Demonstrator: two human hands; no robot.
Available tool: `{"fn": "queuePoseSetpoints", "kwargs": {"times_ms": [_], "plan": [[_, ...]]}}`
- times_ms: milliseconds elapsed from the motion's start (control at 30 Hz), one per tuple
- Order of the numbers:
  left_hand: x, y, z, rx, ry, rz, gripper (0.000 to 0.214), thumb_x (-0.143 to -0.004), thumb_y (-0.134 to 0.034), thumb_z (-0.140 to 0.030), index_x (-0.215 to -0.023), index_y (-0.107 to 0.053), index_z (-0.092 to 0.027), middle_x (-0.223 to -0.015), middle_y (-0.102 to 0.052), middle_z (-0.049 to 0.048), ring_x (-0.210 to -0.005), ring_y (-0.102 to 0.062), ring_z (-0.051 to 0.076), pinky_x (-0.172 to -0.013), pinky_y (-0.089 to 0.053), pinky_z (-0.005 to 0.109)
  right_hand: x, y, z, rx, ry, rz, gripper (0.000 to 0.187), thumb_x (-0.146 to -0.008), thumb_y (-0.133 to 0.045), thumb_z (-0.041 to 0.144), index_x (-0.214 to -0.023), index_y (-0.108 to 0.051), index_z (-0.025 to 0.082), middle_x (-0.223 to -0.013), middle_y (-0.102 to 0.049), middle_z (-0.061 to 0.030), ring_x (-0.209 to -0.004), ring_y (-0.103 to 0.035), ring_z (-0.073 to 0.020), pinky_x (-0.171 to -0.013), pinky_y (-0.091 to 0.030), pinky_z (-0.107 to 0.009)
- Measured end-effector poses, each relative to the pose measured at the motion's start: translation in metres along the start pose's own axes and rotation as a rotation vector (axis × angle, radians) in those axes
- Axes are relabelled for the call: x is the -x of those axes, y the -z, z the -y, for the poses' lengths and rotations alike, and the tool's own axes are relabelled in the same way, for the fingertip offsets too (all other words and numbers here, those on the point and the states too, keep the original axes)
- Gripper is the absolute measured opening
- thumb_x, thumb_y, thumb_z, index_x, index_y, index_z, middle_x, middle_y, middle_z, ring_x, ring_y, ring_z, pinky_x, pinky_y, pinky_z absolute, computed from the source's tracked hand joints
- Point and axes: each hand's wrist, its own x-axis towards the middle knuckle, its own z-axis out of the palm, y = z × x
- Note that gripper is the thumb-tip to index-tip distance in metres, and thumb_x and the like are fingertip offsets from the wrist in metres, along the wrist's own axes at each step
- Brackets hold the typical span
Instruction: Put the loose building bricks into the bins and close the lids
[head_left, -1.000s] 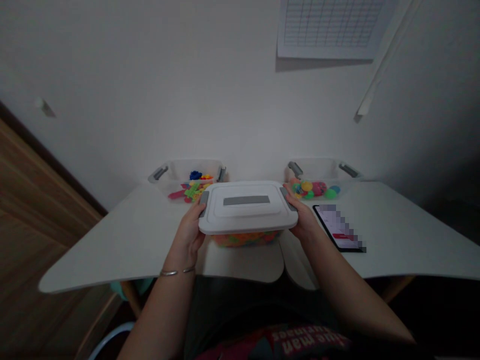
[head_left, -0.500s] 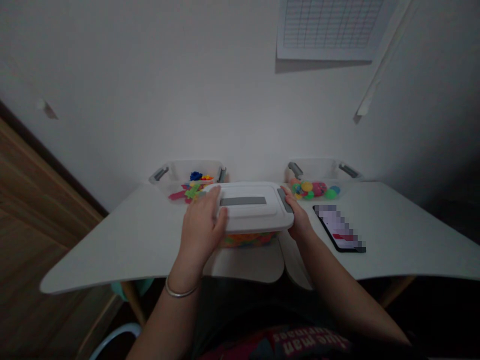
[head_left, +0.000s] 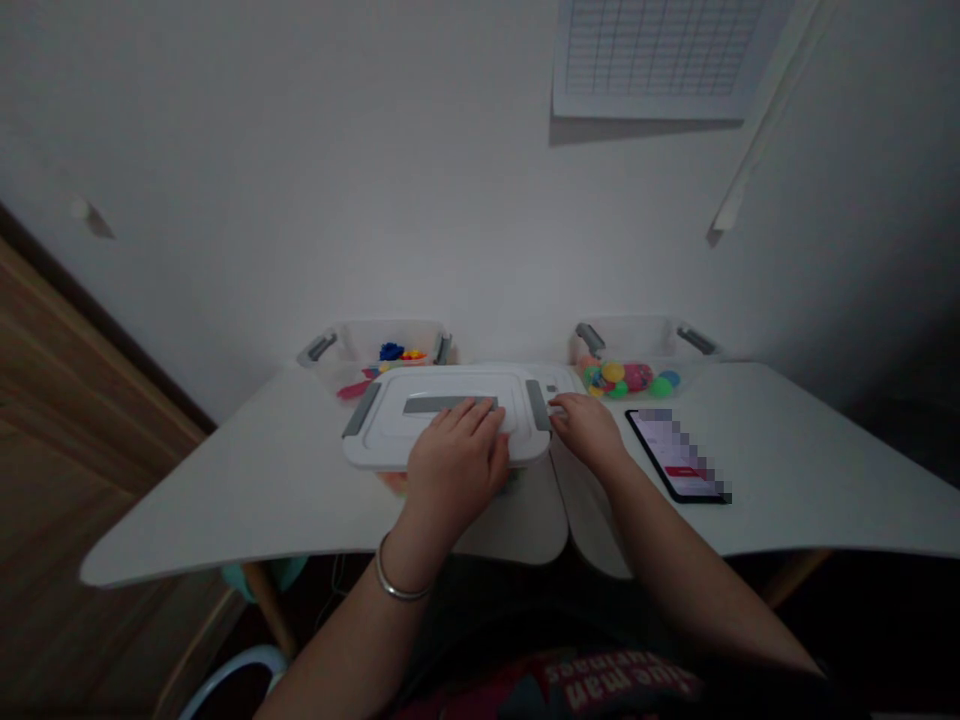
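A white plastic storage box lid [head_left: 386,430] with a grey strip and grey side clips lies flat over the box in the middle of the table. Bright orange contents [head_left: 391,482] barely show beneath it, mostly hidden by the lid and my hand. My left hand [head_left: 456,465] rests flat on the lid, its fingers across the grey strip [head_left: 450,405]. My right hand [head_left: 589,430] lies beyond the box's right end, fingertips against the right grey clip [head_left: 538,405].
Behind the box stand a see-through bin of colourful toy pieces [head_left: 375,345] and a see-through bin of coloured balls [head_left: 645,342]. A phone [head_left: 679,455] with a pixelated screen lies on the white table [head_left: 247,500] to the right. A wooden surface [head_left: 75,500] runs along the left.
The box has moved left and down onto the table. My left hand has shifted from its edge onto the lid, and my right hand has come off the near corner to the clip.
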Motion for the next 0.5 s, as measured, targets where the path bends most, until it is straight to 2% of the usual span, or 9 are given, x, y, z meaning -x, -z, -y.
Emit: {"fn": "queuePoseSetpoints", "kwargs": {"times_ms": [100,233,367,500], "plan": [[0.000,0.001,-0.001,0.014,0.019,0.014,0.035,-0.088,-0.047,-0.025,-0.115,-0.067,-0.017,-0.124,-0.066,0.0118,-0.118,-0.059,0.030,-0.102,-0.046,0.051,0.002,-0.006,-0.011,0.219,0.010,0.033,0.025,-0.082,-0.054,0.018,-0.101,-0.070,0.015,-0.107,-0.070,-0.0127,-0.102,-0.060,-0.0268,-0.092,-0.041,-0.036],[0.000,0.002,-0.002,0.029,0.028,0.010,0.034,-0.087,-0.047,-0.024,-0.114,-0.067,-0.018,-0.124,-0.066,0.0113,-0.119,-0.058,0.030,-0.102,-0.045,0.051,0.003,-0.014,-0.015,0.316,0.051,0.005,0.020,-0.083,-0.054,0.018,-0.094,-0.071,0.014,-0.102,-0.069,-0.0151,-0.100,-0.058,-0.0273,-0.087,-0.042,-0.035],[0.001,0.001,-0.002,0.034,0.029,0.000,0.035,-0.087,-0.047,-0.024,-0.115,-0.067,-0.018,-0.124,-0.066,0.0111,-0.119,-0.058,0.030,-0.102,-0.045,0.051,0.002,-0.016,-0.015,0.283,0.093,-0.034,0.017,-0.083,-0.056,0.021,-0.089,-0.070,0.014,-0.101,-0.067,-0.0152,-0.104,-0.054,-0.0279,-0.091,-0.041,-0.037],[0.002,-0.001,-0.002,0.028,0.019,-0.006,0.035,-0.088,-0.047,-0.024,-0.115,-0.067,-0.016,-0.124,-0.065,0.0122,-0.118,-0.058,0.031,-0.101,-0.045,0.053,0.002,-0.017,-0.017,0.150,0.089,-0.099,0.013,-0.081,-0.057,0.021,-0.082,-0.069,0.015,-0.110,-0.064,-0.0142,-0.116,-0.048,-0.0277,-0.103,-0.035,-0.039]]}}
